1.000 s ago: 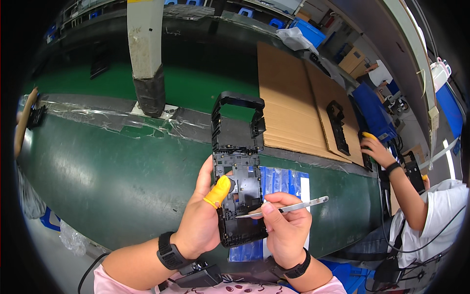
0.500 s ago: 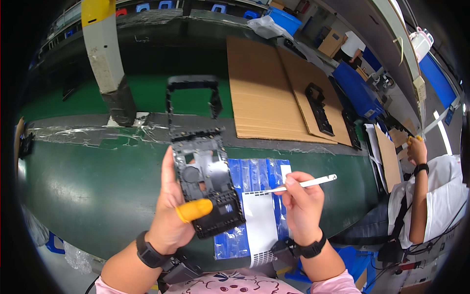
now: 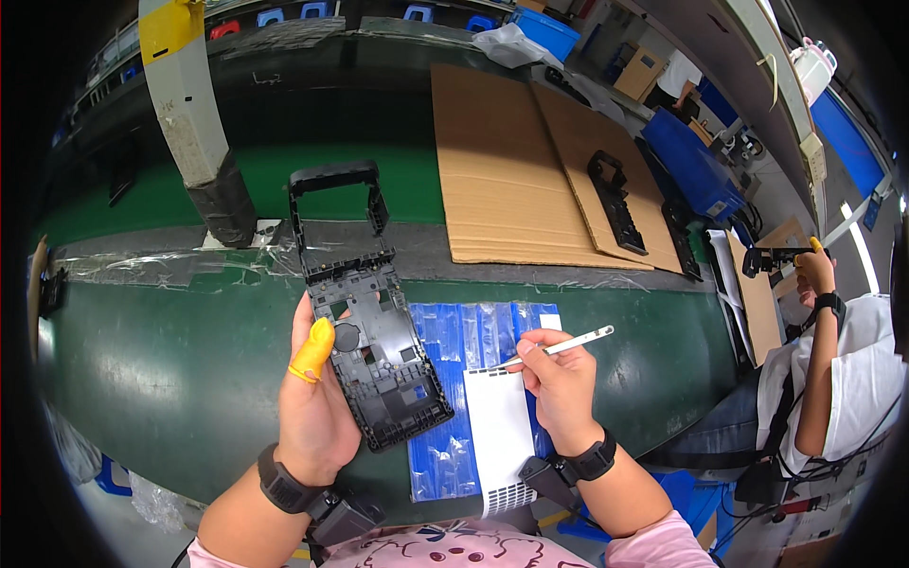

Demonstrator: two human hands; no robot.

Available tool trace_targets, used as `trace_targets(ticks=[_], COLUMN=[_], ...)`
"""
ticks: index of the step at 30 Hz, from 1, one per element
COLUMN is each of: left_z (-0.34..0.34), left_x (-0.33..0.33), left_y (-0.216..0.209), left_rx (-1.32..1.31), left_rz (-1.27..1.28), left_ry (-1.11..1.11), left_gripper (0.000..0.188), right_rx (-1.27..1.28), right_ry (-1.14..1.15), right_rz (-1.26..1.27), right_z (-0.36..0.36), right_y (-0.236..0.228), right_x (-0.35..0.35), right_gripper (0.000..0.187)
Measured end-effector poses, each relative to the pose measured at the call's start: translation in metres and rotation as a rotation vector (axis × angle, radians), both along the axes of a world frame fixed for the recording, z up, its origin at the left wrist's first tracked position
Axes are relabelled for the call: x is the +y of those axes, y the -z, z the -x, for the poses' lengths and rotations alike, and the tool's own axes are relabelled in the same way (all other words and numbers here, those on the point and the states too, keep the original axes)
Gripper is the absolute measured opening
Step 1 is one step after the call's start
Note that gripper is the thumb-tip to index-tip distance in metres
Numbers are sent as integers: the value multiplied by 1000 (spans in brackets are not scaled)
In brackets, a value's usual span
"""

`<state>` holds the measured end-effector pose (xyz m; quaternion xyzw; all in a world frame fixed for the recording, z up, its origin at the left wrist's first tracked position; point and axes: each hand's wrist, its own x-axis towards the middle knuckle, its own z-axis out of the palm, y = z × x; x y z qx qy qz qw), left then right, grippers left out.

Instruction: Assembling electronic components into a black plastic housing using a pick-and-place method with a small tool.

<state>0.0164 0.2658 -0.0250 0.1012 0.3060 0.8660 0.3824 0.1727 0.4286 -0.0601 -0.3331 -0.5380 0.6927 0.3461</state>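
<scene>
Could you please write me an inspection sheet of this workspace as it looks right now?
Surface: dark green conveyor belt, clear film along its far edge.
Job's things: black plastic frame with a handle loop; thin white tweezers; blue sheet of strips under a white perforated sheet.
Clutter: brown cardboard sheets carrying another black frame.
Grippers: left hand, yellow thumb cot, holds the frame; right hand pinches the tweezers.
Cables: nothing seen on the belt.
Surroundings: grey post; a co-worker at right.
</scene>
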Motion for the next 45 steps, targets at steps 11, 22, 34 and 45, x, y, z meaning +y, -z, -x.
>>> trace_targets(ticks=[11,22,34,45], left_z=[-9,-13,-12,-13], left_x=[0,-8,-9,-6], left_y=[6,-2,-1,1], left_rx=[-143,-114,-59,-56], left_rz=[25,6,15,19], left_ry=[40,140,124,127], left_gripper=[44,44,46,47], right_rx=[46,200,163,153], right_ry=[-4,-129,-93,-109], right_rz=[48,-95,-101,-123], right_z=[-6,42,48,47], right_y=[-36,-50,-45,-43], right_x=[-9,-77,-81,-78], right_gripper=[16,21,21,20])
